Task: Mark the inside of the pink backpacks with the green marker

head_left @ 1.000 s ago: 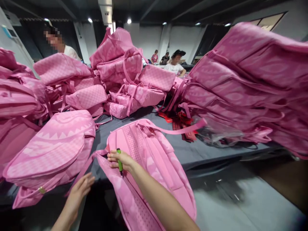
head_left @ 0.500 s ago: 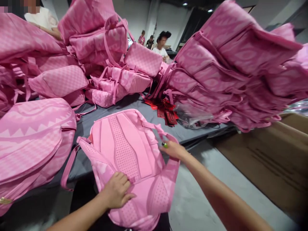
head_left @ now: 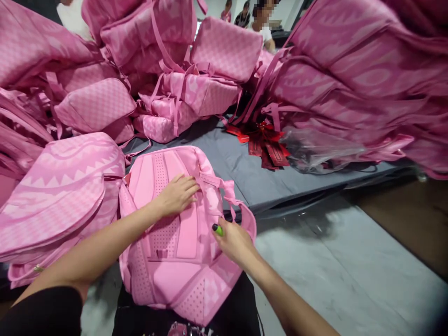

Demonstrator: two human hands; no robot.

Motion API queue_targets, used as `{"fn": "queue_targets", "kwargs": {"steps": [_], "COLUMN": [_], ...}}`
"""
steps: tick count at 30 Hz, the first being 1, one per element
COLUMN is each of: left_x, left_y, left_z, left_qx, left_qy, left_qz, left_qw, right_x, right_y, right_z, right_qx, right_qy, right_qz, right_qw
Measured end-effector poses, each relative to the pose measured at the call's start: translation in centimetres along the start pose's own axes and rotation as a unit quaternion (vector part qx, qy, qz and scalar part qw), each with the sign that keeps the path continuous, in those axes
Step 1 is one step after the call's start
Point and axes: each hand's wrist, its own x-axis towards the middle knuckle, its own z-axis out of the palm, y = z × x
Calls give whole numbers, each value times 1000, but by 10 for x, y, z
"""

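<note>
A pink backpack (head_left: 164, 242) leans against the table edge with its padded, dotted back panel facing up. My left hand (head_left: 179, 193) lies on the upper part of that panel, fingers spread. At the backpack's right side, my right hand (head_left: 233, 235) is curled round a small green tool with a black tip (head_left: 217, 229), beside the shoulder strap (head_left: 248, 218). Another pink backpack (head_left: 66, 186), patterned with zigzags and checks, lies just to the left.
Pink bags are piled at the back left (head_left: 98, 102) and right (head_left: 350, 70). Red tags (head_left: 269, 148) and clear plastic (head_left: 315, 149) lie on the grey-covered table (head_left: 224, 163). A brown box (head_left: 402, 214) stands at right. Several people are behind.
My left hand has moved from the lower panel up to its upper part. My right hand has come lower and left, in along the bag's side. The view has shifted, and the backpack sits more upright.
</note>
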Motion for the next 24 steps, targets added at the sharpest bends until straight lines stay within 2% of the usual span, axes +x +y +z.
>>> {"fn": "queue_targets", "kwargs": {"steps": [3, 5, 8, 10, 14, 16, 18, 20, 21, 22, 23, 24], "left_x": [49, 64, 67, 62, 54, 52, 50, 45, 43, 41, 39, 37], "left_y": [-12, -13, -20, -37, -82, -90, -82, -64, -54, -44, -36, -29], "left_z": [9, 15, 20, 18, 8, 6, 6, 9, 11, 12, 14, 15], "left_qx": [-8, -19, -34, -35, 20, 40, 23, -18, -40, -59, -73, -81], "left_qy": [-35, -47, -56, -52, 2, 25, 19, 0, -10, -16, -19, -18], "left_qz": [18, 46, 83, 85, 34, 8, 12, 37, 49, 55, 54, 48], "left_qw": [999, 998, 994, 994, 999, 999, 999, 999, 998, 997, 996, 995], "right_x": [2, 6, 13, 17, 23, 23, 19, 10, 6, 2, 0, -1], "right_y": [17, 27, 37, 41, 44, 47, 52, 55, 55, 53, 50, 47], "right_z": [-24, -32, -33, -28, -19, -20, -27, -40, -48, -56, -62, -67], "right_qx": [-21, -35, -44, -50, -56, -41, -7, 109, 197, 294, 380, 439], "right_qy": [5, 4, -9, -19, -30, -38, -24, 54, 106, 153, 174, 164], "right_qz": [-10, -2, 11, 13, 17, 28, 48, 51, 39, 20, -3, -26], "right_qw": [1000, 999, 999, 998, 998, 998, 999, 991, 974, 943, 909, 883]}}
